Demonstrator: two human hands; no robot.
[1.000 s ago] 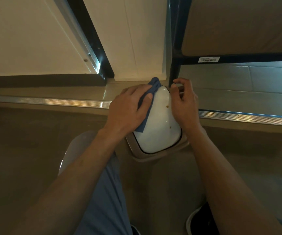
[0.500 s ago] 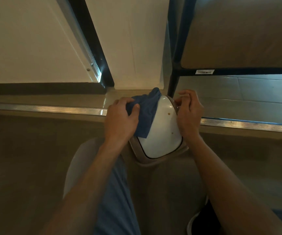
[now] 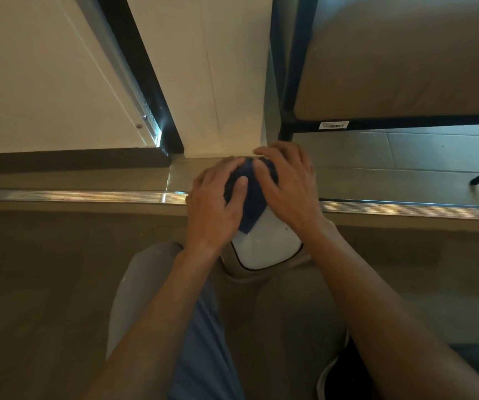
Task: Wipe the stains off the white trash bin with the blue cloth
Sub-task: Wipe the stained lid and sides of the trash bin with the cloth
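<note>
Both our hands on the blue cloth, atop the white trash bin

Left hand (image 3: 213,207) and right hand (image 3: 288,187) press the soft, bunched blue cloth (image 3: 252,194) with flattened fingers, each grip loose; below them the white trash bin (image 3: 265,245) bulges smooth, glossy, rounded.

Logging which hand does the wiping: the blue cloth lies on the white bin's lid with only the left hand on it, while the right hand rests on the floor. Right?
Not quite. In the head view the right hand is not on the floor: it lies on the blue cloth beside the left hand, both on the white bin's lid.
</note>
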